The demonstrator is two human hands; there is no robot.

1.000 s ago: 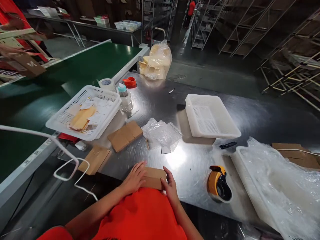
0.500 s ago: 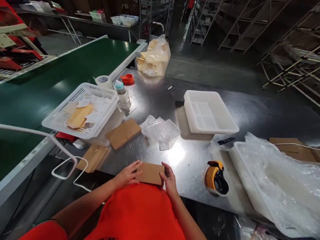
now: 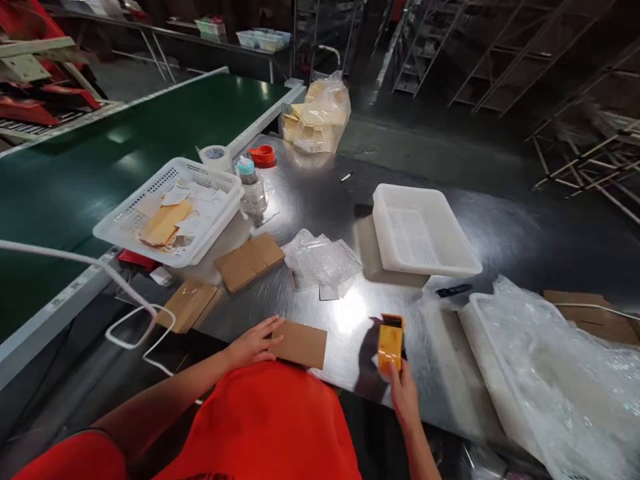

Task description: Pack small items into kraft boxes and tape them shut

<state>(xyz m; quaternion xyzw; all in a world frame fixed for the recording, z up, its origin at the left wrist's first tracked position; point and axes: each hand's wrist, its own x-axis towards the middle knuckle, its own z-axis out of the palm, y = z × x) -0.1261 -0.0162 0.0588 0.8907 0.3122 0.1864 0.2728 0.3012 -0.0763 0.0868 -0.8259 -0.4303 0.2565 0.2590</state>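
The metal table (image 3: 320, 207) bears bubble wrap (image 3: 320, 260), a cardboard box (image 3: 301, 343) and a white basket (image 3: 381, 230).

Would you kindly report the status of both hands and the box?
Left hand touching box. Right hand gripping tape dispenser. Bubble wrap beyond box, not touching it.

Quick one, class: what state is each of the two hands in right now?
Left hand: fingers at the small cardboard box's left end; whether gripping cannot be told.
Right hand: closed, holding the yellow tape dispenser.
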